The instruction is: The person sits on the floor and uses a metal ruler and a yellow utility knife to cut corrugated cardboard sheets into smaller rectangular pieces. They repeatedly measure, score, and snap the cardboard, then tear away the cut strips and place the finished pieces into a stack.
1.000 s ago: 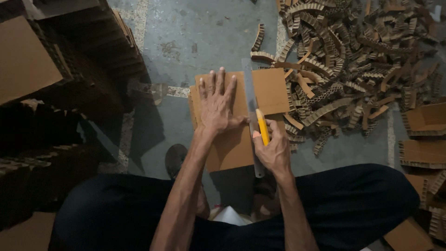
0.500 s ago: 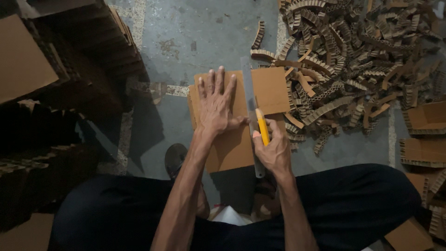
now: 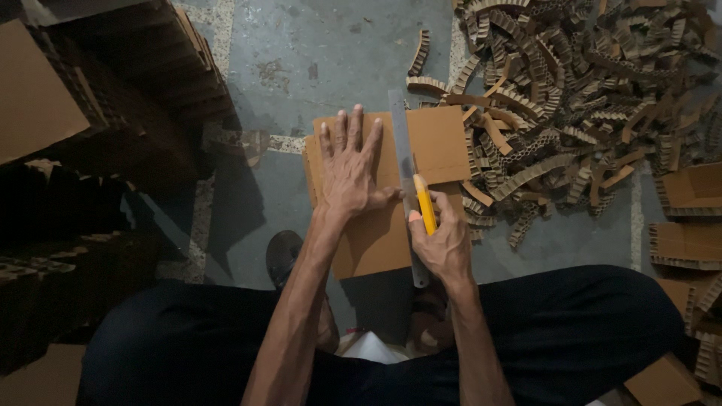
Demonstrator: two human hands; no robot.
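My left hand [image 3: 352, 167] lies flat, fingers spread, on a brown cardboard sheet [image 3: 376, 240] on the floor. A long metal ruler [image 3: 401, 146] runs down the sheet just right of that hand, and my thumb touches its edge. My right hand [image 3: 444, 244] grips a yellow utility knife [image 3: 425, 203] whose tip rests against the ruler's right side, about halfway along. A smaller square cardboard piece [image 3: 440, 143] sits to the right of the ruler.
A big heap of corrugated cardboard strips [image 3: 571, 90] covers the floor at the upper right. Stacked cardboard pieces [image 3: 688, 218] stand at the right edge and dark stacks [image 3: 83, 135] at the left. My legs in black trousers [image 3: 556, 331] fill the bottom.
The knife hand has barely shifted along the ruler. My left hand stays pressed on the sheet.
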